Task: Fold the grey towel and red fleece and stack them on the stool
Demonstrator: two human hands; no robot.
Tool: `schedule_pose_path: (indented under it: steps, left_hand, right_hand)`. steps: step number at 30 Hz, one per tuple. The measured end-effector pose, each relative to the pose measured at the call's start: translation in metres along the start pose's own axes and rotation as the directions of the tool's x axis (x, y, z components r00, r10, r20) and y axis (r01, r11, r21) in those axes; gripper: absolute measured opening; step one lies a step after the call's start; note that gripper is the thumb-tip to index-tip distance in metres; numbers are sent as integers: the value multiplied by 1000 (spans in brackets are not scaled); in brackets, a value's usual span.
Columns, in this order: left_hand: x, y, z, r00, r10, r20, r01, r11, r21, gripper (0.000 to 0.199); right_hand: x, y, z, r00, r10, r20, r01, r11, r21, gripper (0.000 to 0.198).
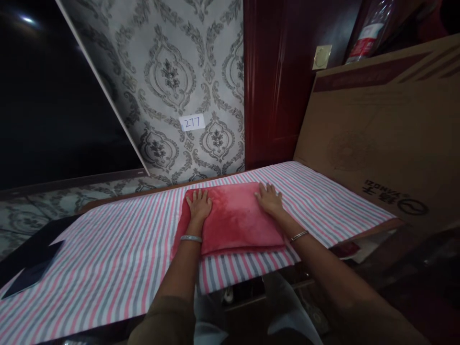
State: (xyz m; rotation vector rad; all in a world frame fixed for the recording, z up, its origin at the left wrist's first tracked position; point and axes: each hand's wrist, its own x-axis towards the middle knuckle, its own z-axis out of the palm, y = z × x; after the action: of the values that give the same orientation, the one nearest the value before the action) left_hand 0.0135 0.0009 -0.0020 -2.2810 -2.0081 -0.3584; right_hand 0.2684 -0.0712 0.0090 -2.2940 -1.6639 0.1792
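A folded red-pink plush cloth (237,215) lies flat on a striped sheet (125,254) that covers the table. My left hand (199,205) rests palm down on its far left part, fingers spread. Near the far right corner, my right hand (269,199) lies on the cloth's edge with its fingers apart. Neither hand grips anything. Folded layers show along the cloth's near edge. A bracelet circles each wrist.
A large cardboard box (359,139) stands at the right, with a plastic bottle (368,38) behind its top edge. A television (61,96) is at the left. A dark flat device (34,270) lies on the left of the table. A paper marked 277 (192,122) is on the wall.
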Motion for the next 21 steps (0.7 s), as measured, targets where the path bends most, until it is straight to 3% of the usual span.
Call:
schedule_pose_path:
  steps: [3,5,8,12,21]
  left_hand:
    - [1,-2,2,1000,8,-22,-8,1000,2,56]
    - [1,-3,3,1000,9,-26,-9,1000,0,56]
    - [2,-4,4,1000,2,-23,-2,1000,-9,56]
    - [2,-4,4,1000,7,-29,-7,1000,-13,56]
    - [0,-1,-1,1000,2,-7,-2,1000,-23,57]
  right_hand:
    - [-28,-50,2,964,-235,-123,237,971,5,63]
    - [-50,-82,17,924,-368,-100,375,926,51,62]
    - [-74,-105,43,895,-444,-41,446,891,88,61]
    - [-76,-92,55,902,-430,-38,431,899,78,64]
    - [-69,-15,36,964,-254,-72,248,965,-89,65]
